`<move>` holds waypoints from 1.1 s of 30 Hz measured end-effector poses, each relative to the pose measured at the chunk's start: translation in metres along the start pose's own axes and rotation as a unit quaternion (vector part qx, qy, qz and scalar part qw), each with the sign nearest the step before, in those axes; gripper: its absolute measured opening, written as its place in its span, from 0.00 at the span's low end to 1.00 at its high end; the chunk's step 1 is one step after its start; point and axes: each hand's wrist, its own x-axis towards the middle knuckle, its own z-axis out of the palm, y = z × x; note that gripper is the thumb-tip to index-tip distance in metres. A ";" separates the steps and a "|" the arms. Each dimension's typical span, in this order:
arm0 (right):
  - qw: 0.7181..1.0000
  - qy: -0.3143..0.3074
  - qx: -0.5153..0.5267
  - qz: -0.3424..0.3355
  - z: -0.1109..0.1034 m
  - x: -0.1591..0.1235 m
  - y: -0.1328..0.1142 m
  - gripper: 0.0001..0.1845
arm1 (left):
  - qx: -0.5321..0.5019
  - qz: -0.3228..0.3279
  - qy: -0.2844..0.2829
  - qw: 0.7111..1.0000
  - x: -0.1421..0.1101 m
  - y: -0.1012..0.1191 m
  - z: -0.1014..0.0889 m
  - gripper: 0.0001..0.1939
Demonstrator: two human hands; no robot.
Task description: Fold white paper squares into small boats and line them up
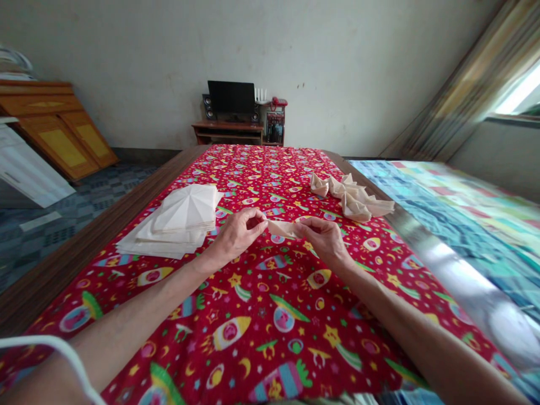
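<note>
A small folded piece of cream paper is held level between my two hands, above the red cloth. My left hand pinches its left end between thumb and fingers. At the opposite end, my right hand has it in a similar pinch. Left of my hands lies a stack of creased cream paper sheets, the top ones marked with star-like fold lines. Several folded paper boats sit in a cluster to the right, beyond my right hand.
A red patterned cloth covers the long brown table. At bottom left a white cable curves past my forearm. A bed adjoins on the right. Against the far wall stands a desk with a monitor; a wooden cabinet is at left.
</note>
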 end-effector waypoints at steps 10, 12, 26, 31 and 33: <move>0.987 0.041 -0.155 0.010 -0.013 0.011 0.007 0.18 | 0.025 -0.040 -0.030 0.998 0.000 -0.011 -0.010 0.08; 0.978 0.029 -0.207 0.024 -0.012 0.011 0.008 0.17 | 0.069 -0.028 -0.032 0.997 0.000 -0.016 -0.010 0.07; 0.878 0.047 -0.460 -0.120 0.000 -0.003 0.030 0.09 | 0.318 0.187 -0.085 0.926 -0.020 -0.010 0.023 0.28; 0.875 0.063 -0.456 -0.148 0.001 -0.005 0.031 0.08 | 0.320 0.224 -0.183 0.902 -0.030 0.000 0.029 0.28; 0.878 0.058 -0.453 -0.144 0.000 -0.005 0.030 0.08 | 0.316 0.208 -0.195 0.905 -0.031 0.000 0.030 0.27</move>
